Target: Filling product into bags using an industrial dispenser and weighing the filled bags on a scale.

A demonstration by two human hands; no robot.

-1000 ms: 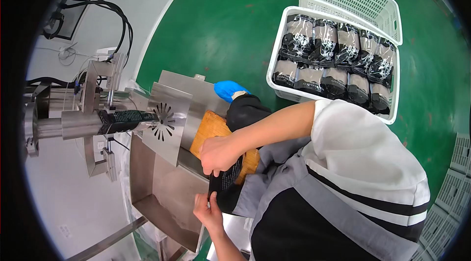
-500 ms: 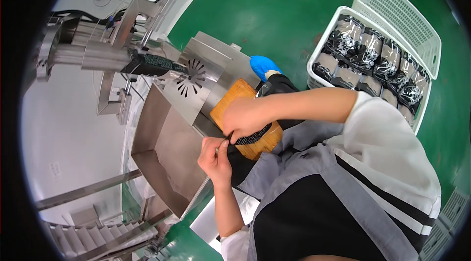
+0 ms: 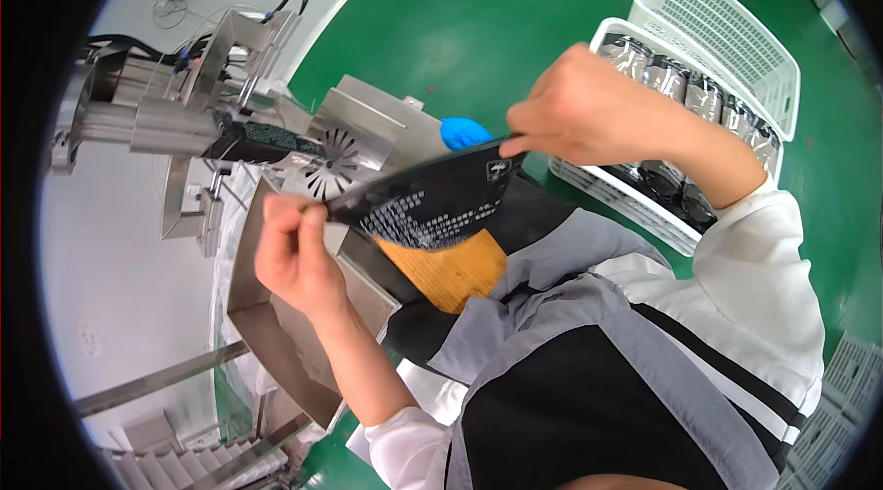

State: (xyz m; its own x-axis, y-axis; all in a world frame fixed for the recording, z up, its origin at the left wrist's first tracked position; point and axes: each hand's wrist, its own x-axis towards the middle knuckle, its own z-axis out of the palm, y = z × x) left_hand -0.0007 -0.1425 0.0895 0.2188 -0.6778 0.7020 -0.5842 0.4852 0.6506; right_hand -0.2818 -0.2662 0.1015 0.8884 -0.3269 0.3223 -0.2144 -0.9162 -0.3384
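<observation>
A: What's in the middle of the frame?

B: A flat, thin black bag with white print. It hangs a bit curved, tilted up to the right.

A: Who has it?

B: Both hands. The left hand, left of the middle, pinches one end. The right hand, higher up on the right, is closed on the other end.

A: What's new?

B: Half a second ago the hands were close together, and the dark stuff was mostly hidden under them. Now they're far apart, and the bag is stretched wide between them.

A: What does that mean for the work?

B: I think the bag is spread out now, not bunched up. Its print shows, and each hand has its own end.

A: What's under it?

B: A yellow-brown wooden board, partly covered by the bag. Down to the left is a wide grey steel tray.

A: And farther out?

B: On the left, a shiny round steel tube with another black printed bag on its end. Upper right, a white plastic basket with holes holds plump black-and-clear packs, partly behind the right arm.
</observation>
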